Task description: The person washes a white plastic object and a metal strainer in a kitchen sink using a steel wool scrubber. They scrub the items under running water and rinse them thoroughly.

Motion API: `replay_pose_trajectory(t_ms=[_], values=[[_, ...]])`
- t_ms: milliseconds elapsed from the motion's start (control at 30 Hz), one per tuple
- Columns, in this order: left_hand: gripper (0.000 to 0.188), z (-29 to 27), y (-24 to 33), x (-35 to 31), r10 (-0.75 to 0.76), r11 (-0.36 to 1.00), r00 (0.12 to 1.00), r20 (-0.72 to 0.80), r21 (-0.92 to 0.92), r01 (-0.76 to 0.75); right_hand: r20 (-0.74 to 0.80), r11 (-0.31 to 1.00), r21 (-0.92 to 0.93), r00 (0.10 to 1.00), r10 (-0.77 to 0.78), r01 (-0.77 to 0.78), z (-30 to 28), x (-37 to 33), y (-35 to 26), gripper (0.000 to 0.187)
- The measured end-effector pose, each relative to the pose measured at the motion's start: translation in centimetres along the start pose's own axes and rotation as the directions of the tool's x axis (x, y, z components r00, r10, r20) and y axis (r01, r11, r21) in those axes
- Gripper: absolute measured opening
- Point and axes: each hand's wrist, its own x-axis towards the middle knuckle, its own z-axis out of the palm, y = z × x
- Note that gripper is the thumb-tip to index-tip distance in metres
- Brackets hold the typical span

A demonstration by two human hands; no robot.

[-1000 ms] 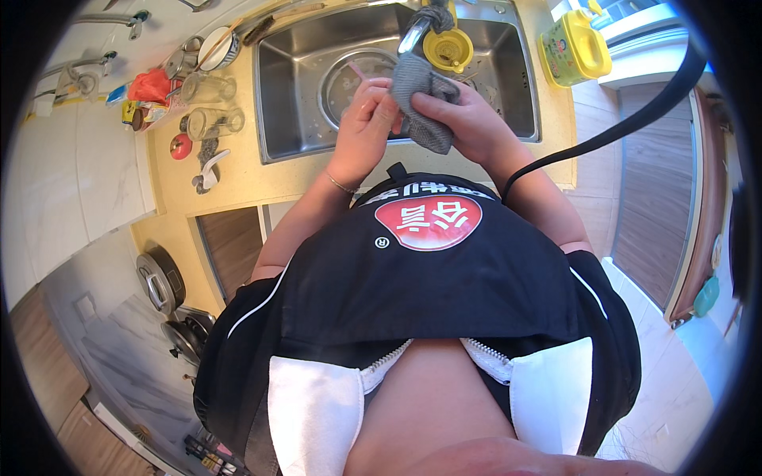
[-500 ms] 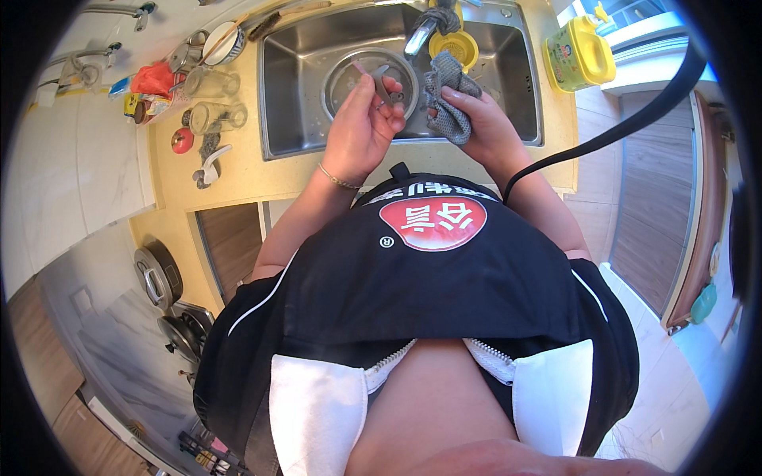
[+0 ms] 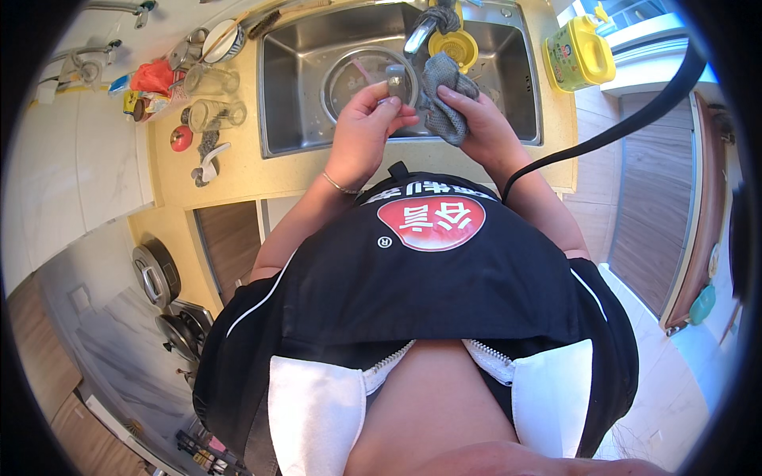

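My left hand is closed, pinching a small metal utensil over the sink. Its shiny, rounded end points away from me; my fingers hide the rest, so its exact kind is unclear. In my right hand a grey textured cloth hangs bunched between thumb and fingers. Cloth and utensil are a small gap apart. Below them, a round metal basin sits in the left part of the stainless steel sink. A thin pinkish stick-like thing shows inside the basin.
The faucet, wrapped with a dark cloth, reaches over the sink beside a yellow strainer. A yellow jug stands at the right. Glass jars, a bowl and a red round object crowd the left counter.
My left hand has turned and drawn slightly toward me, so the utensil's rounded end now faces up. The cloth in my right hand has shifted and hangs more loosely.
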Motion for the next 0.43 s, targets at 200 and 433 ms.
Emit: replay_pose_trajectory(t_ms=[200, 433], values=[[0.025, 0.1, -0.1, -0.4, -0.074, 0.986, 0.994, 0.077, 0.153, 0.062, 0.04, 0.834, -0.526, 0.984, -0.173, 0.168, 1.6, 0.2, 0.0, 0.034], [0.026, -1.1, -1.3, -0.1, 0.055, 0.894, 0.954, 0.294, 0.411, -0.179, 0.08, 0.686, -0.707, 0.983, -0.165, 0.173, 0.9, 0.5, 0.7, 0.051]])
